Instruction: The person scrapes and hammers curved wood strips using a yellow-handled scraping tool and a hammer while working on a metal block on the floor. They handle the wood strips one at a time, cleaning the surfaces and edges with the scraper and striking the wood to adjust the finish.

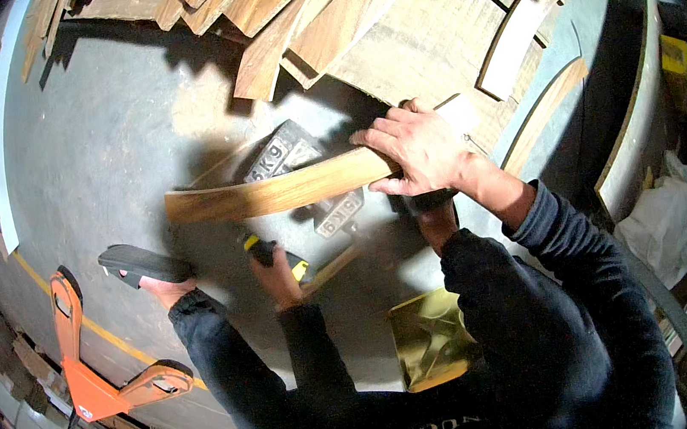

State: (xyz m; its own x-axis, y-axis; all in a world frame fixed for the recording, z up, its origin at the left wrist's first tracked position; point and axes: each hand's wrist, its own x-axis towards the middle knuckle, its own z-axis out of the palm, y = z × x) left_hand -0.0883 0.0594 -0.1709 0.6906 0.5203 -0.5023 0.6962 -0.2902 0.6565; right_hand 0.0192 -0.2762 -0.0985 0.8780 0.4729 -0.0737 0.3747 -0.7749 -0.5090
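My right hand (421,145) grips the right end of a slightly curved brown wooden slat (272,195), fingers over the top and thumb along the near side. The slat reaches left across the middle of the view. Lower left of it, my left hand (279,279) is closed round a black and yellow hand tool (258,246), partly hidden by the fingers. Beneath and beside the slat lie grey blocks with raised lettering: a far block (278,152) and a near block (338,213). A thin strip (330,265) extends beside my left hand.
Brown boards (279,42) are piled at the far side, next to a pale wooden panel (408,43). A black sandal (144,263) is on my left foot. An orange pallet jack (94,386) stands at left, a shiny gold sheet (430,343) near my knees, a white plastic bag (662,227) at right.
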